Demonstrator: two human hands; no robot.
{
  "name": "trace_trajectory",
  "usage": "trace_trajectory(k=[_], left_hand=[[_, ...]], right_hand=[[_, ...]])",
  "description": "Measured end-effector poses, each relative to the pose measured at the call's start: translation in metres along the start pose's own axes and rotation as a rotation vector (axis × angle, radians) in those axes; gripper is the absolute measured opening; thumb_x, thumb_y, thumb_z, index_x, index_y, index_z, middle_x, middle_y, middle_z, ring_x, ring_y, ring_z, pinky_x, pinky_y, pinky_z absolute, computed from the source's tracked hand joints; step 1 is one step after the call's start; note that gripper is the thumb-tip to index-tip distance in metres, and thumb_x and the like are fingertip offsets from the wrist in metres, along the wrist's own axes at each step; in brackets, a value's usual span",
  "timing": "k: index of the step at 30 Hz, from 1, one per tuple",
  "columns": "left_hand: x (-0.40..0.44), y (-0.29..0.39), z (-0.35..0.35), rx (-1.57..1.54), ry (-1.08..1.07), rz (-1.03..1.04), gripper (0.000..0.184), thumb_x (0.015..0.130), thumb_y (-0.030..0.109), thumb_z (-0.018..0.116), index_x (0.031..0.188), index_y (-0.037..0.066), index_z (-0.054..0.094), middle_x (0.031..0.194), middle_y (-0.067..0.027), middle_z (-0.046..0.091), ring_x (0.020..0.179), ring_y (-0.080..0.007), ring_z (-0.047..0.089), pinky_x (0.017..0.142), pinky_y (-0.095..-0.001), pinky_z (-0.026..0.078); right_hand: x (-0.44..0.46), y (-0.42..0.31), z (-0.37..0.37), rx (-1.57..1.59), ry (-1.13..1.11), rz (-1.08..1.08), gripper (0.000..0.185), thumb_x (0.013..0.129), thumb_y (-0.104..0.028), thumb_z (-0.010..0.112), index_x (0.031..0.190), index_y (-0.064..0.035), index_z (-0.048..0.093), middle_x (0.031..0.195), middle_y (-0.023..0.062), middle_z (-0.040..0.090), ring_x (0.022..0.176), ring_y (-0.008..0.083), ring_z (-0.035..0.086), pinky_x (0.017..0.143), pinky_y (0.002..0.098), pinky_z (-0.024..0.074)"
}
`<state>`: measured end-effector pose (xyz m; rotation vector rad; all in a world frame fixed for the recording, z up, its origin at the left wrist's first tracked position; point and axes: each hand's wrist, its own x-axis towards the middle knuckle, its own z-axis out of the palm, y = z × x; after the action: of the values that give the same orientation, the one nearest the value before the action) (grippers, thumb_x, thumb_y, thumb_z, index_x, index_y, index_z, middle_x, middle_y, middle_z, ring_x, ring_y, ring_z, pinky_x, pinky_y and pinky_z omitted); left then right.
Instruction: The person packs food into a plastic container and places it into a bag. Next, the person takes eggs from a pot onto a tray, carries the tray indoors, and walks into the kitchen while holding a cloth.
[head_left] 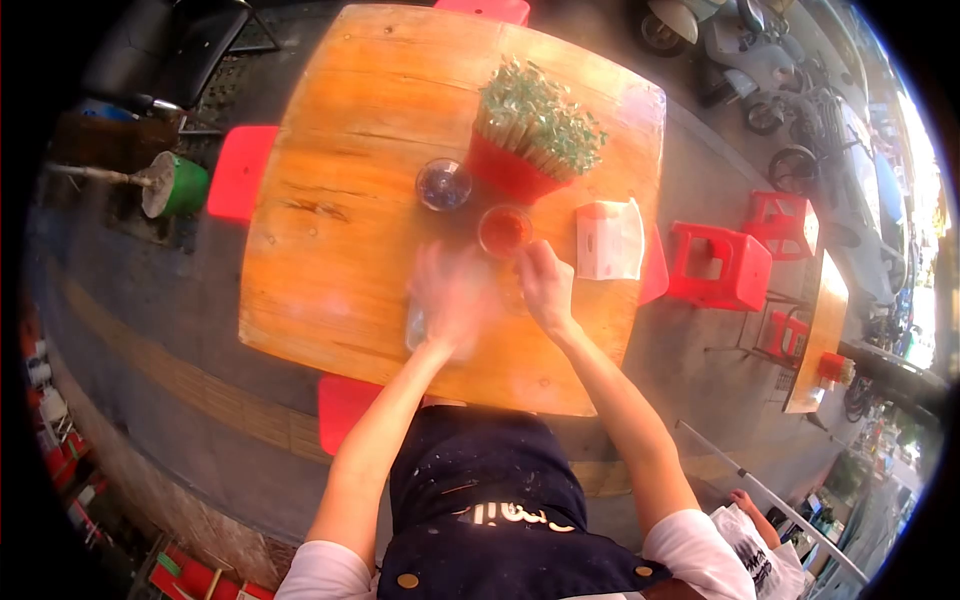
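Observation:
Blurred by motion, my left hand [455,295] is over the near part of the wooden table [340,270], with a pale, see-through item [415,325] partly under it. My right hand [545,285] has its fingers drawn together just beside a round container with red contents [505,231]; what they hold, if anything, is hidden. A dark round glass container [443,185] stands beyond my left hand. Behind the red container is a red box [510,172] packed with wrapped sticks [540,120]. To the right of my right hand sits a white tissue pack [610,240].
Red stools [240,172] stand around the table, with more red stools [720,267] to the right. A green bucket [180,186] is at the left. Parked motorbikes [760,70] fill the upper right. A person's arm [757,517] shows at the lower right.

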<state>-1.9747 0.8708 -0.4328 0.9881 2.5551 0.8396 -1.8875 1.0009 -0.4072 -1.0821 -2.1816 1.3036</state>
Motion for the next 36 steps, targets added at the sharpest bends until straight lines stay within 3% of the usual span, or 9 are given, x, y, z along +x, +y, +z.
trace_trajectory(k=[1,5,15,19,22,29,33,36], left_hand=[[-0.001,0.000,0.001,0.001,0.000,0.005,0.061,0.072,0.029,0.074,0.129,0.023,0.052,0.141,-0.0168,0.030,0.136,-0.0396,0.020,0.101,-0.0587,0.022],[-0.002,0.000,-0.001,-0.056,0.019,0.034,0.059,0.074,0.028,0.072,0.128,0.019,0.051,0.141,-0.0176,0.031,0.135,-0.0398,0.022,0.102,-0.0582,0.022],[-0.005,-0.026,-0.002,-0.187,0.119,0.152,0.057,0.085,0.038,0.060,0.129,0.007,0.043,0.138,-0.0210,0.033,0.131,-0.0401,0.029,0.104,-0.0540,0.025],[-0.004,-0.027,-0.001,-0.205,0.149,0.159,0.057,0.085,0.040,0.059,0.128,0.006,0.043,0.136,-0.0211,0.034,0.129,-0.0400,0.032,0.104,-0.0526,0.027],[-0.005,-0.026,-0.001,-0.213,0.149,0.164,0.058,0.085,0.041,0.060,0.128,0.006,0.043,0.136,-0.0209,0.035,0.129,-0.0398,0.033,0.104,-0.0522,0.027],[-0.006,-0.025,0.000,-0.192,0.132,0.159,0.058,0.082,0.038,0.064,0.128,0.009,0.044,0.136,-0.0199,0.035,0.130,-0.0389,0.032,0.104,-0.0527,0.026],[-0.007,-0.024,0.005,-0.175,0.117,0.149,0.058,0.080,0.035,0.068,0.128,0.011,0.046,0.137,-0.0191,0.034,0.131,-0.0385,0.030,0.104,-0.0533,0.024],[-0.008,-0.020,0.005,-0.128,0.093,0.144,0.059,0.079,0.033,0.069,0.128,0.012,0.047,0.138,-0.0188,0.033,0.132,-0.0383,0.029,0.104,-0.0543,0.024]], right_hand=[[-0.002,0.002,-0.001,0.162,0.021,0.103,0.010,0.091,-0.009,0.060,0.088,0.0001,0.057,0.064,0.0093,0.062,0.054,0.0153,0.060,0.049,0.0300,0.0463],[0.006,0.018,-0.010,0.504,0.042,0.454,0.019,0.094,-0.016,0.058,0.085,0.0002,0.057,0.068,0.0074,0.063,0.053,0.0092,0.055,0.046,0.0219,0.0427],[-0.005,0.002,-0.029,0.645,0.080,0.381,0.014,0.094,-0.013,0.058,0.089,0.0001,0.057,0.070,0.0054,0.062,0.053,0.0077,0.053,0.047,0.0215,0.0417],[-0.040,-0.018,-0.014,0.453,0.109,0.202,0.007,0.093,-0.005,0.057,0.087,-0.0019,0.058,0.069,0.0044,0.062,0.056,0.0087,0.057,0.050,0.0225,0.0458],[-0.052,0.011,0.008,-0.042,0.096,-0.241,0.006,0.092,-0.003,0.057,0.087,-0.0013,0.058,0.069,0.0050,0.062,0.058,0.0103,0.059,0.053,0.0238,0.0482],[-0.044,-0.008,-0.006,0.672,0.140,0.282,0.012,0.095,-0.009,0.057,0.088,0.0004,0.056,0.071,0.0078,0.063,0.058,0.0112,0.058,0.053,0.0248,0.0492],[-0.019,0.007,-0.013,0.693,0.161,0.312,0.015,0.095,-0.013,0.057,0.093,0.0018,0.056,0.070,0.0080,0.063,0.058,0.0107,0.058,0.052,0.0240,0.0485],[-0.002,0.009,-0.015,0.472,0.110,0.272,0.018,0.093,-0.014,0.060,0.100,0.0030,0.057,0.069,0.0069,0.063,0.058,0.0105,0.059,0.052,0.0229,0.0483]])
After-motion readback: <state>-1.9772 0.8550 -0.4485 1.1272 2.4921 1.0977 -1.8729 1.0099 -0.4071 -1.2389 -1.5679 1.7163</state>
